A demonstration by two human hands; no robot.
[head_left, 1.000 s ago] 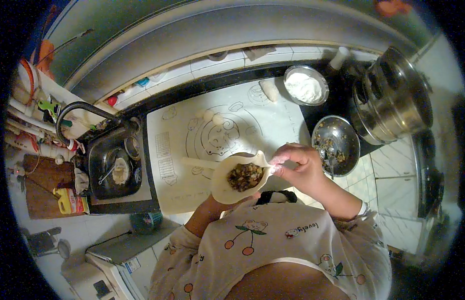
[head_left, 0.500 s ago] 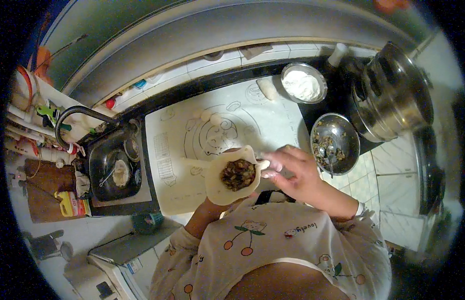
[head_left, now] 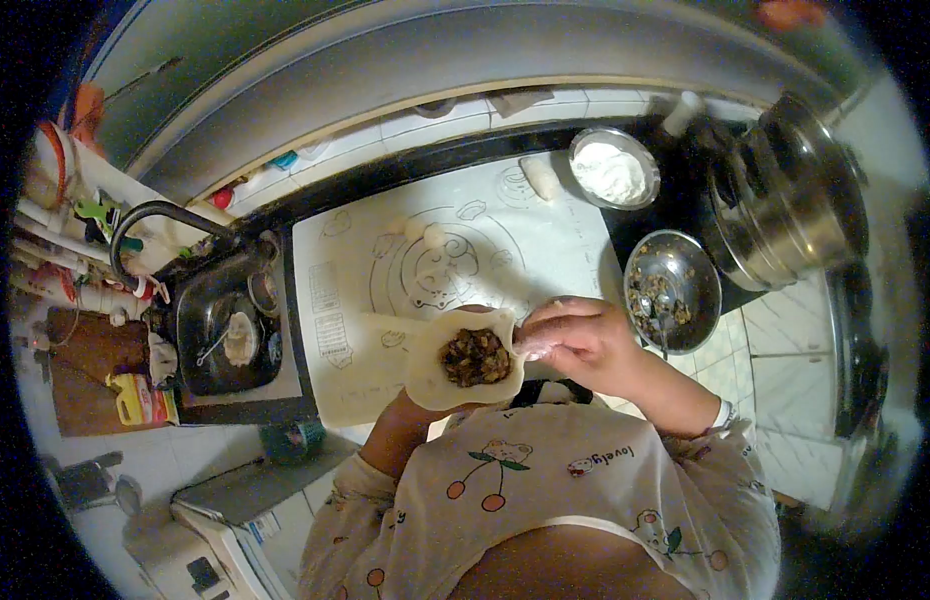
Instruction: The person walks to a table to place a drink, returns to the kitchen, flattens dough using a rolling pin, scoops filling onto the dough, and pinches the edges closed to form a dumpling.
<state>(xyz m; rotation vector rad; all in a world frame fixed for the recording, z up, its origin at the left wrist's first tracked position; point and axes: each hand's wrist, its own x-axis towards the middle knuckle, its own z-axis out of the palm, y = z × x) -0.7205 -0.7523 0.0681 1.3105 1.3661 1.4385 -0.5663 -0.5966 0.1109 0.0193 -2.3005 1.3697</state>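
A thin round sheet of dough [head_left: 425, 370] with chopped dark filling [head_left: 475, 358] in its middle lies over my left hand [head_left: 417, 408], which supports it from below and is mostly hidden. The floury fingers of my right hand [head_left: 557, 335] pinch the right edge of the dough. Beneath them is a pale mat [head_left: 350, 270] with printed circles, on which small dough balls [head_left: 434, 236] and a longer dough piece [head_left: 538, 180] rest. Part of a rolling pin [head_left: 380, 322] seems to show left of the dough.
At the right are a metal bowl of white flour [head_left: 613, 172], a metal bowl with filling and a spoon [head_left: 675, 290], and a large steel steamer [head_left: 795, 200]. On the left, a black sink [head_left: 230, 375] holds dishes under a curved faucet [head_left: 165, 210].
The filled dough has shifted slightly left. My right fingers have moved along its right edge, and the edge there looks more gathered.
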